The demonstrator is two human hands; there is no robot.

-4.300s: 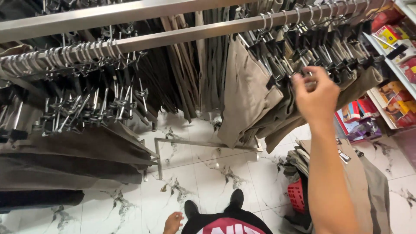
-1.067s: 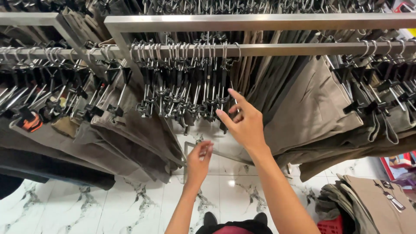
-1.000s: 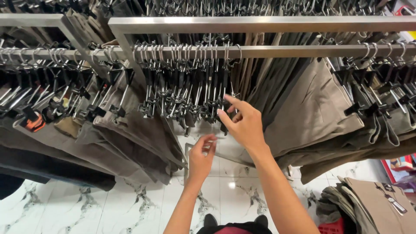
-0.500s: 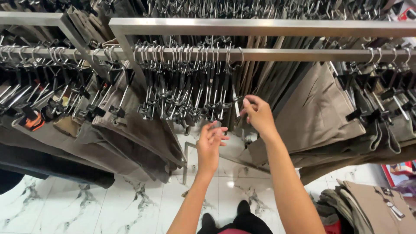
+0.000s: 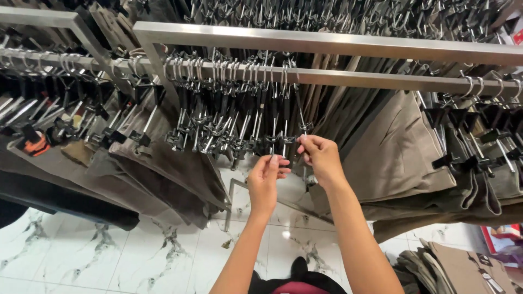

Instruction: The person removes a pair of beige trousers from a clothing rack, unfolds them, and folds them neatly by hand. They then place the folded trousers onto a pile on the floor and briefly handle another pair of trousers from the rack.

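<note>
My left hand (image 5: 265, 179) and my right hand (image 5: 321, 158) are raised side by side under a steel clothes rail (image 5: 348, 79). Both pinch the black clips of one empty metal clip hanger (image 5: 298, 128) that hangs from the rail by its hook. The left fingers grip its left clip, the right fingers its right clip near the stem. Just left of it hangs a tight bunch of empty clip hangers (image 5: 229, 125). Brown and grey trousers (image 5: 397, 158) hang to the right, behind my right hand.
A second, wider steel bar (image 5: 327, 43) runs above the rail. Dark trousers (image 5: 136, 179) hang on the left rail. A pile of folded beige trousers (image 5: 463, 267) lies at lower right on the white marbled floor (image 5: 109, 256). A steel stand leg (image 5: 231, 201) rises below the hangers.
My left hand has risen to the hanger's left clip and closed on it. My right hand has shifted slightly right and up onto the other clip. The view has moved closer.
</note>
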